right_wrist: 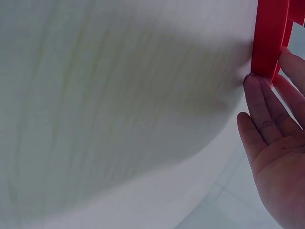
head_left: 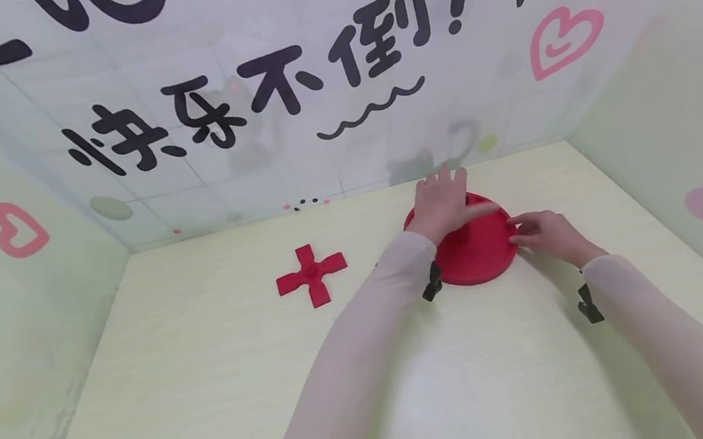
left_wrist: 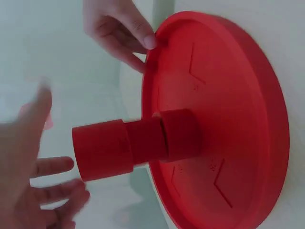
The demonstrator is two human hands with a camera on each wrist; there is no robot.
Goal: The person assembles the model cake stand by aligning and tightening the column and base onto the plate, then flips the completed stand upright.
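Observation:
A red round base (head_left: pixel 476 254) with a raised rim lies at the back right of the table in the head view. From its middle rises a stepped cylindrical post (left_wrist: pixel 138 140), seen whole in the left wrist view. My left hand (head_left: pixel 444 204) is spread over the base, and in the left wrist view its fingers stand apart from the post's end. My right hand (head_left: pixel 547 234) pinches the rim on the right side; the right wrist view shows its fingertips (right_wrist: pixel 252 83) against the rim's outer wall.
Left of the base, a red cross-shaped piece (head_left: pixel 311 274) with a small central knob lies flat on the pale table (head_left: pixel 214 371). A printed back wall (head_left: pixel 296 161) rises just behind. Side walls stand at left (head_left: pixel 27 310) and right (head_left: pixel 665 150).

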